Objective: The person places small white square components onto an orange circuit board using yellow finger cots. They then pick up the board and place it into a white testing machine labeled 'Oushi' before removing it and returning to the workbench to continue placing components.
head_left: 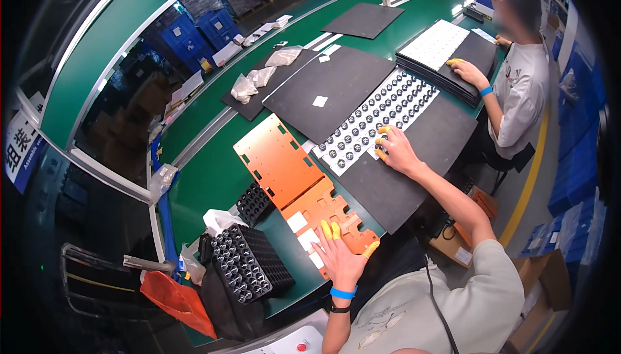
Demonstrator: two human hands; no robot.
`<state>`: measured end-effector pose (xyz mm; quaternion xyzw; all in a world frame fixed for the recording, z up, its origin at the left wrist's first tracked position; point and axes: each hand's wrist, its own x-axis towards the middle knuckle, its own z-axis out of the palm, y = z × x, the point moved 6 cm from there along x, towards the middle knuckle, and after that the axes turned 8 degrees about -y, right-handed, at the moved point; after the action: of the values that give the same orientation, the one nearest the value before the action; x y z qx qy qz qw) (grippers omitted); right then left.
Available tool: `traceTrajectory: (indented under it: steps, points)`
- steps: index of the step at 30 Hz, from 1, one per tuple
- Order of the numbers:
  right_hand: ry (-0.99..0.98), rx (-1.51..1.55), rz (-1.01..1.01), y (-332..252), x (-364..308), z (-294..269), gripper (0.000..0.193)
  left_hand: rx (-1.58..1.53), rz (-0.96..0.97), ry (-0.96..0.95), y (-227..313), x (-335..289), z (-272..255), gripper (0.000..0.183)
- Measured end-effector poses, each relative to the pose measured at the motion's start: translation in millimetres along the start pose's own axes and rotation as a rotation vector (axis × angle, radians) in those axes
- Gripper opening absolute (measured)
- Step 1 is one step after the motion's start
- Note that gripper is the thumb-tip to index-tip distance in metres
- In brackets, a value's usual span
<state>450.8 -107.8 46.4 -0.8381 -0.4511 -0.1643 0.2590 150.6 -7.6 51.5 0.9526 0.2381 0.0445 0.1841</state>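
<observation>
Under the half-curled, yellow-capped fingers of the right hand, at the white sheet with round black parts, I cannot tell if something is gripped, while the left hand spreads its fingers over the orange flat plate with cut-outs.

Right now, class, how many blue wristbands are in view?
2: one wristband on the wrist of the left hand; the other on a co-worker, at the nearer wrist. More may be hidden.

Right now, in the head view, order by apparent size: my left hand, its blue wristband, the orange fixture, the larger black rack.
Largest to smallest:
Orange fixture
Larger black rack
Left hand
Blue wristband
</observation>
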Motion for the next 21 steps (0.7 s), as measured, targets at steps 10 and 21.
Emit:
traceTrajectory:
  steps: [10,21]
  points:
    - [0.086,0.019,-0.009,1.0,-2.4,4.2,0.024,0.013,0.002,-0.001,-1.6,0.2,0.7,0.114]
    - [0.077,0.048,0.022,-1.0,-1.7,-0.9,0.027,-0.004,0.008,0.025,-1.1,-0.6,2.0,0.113]
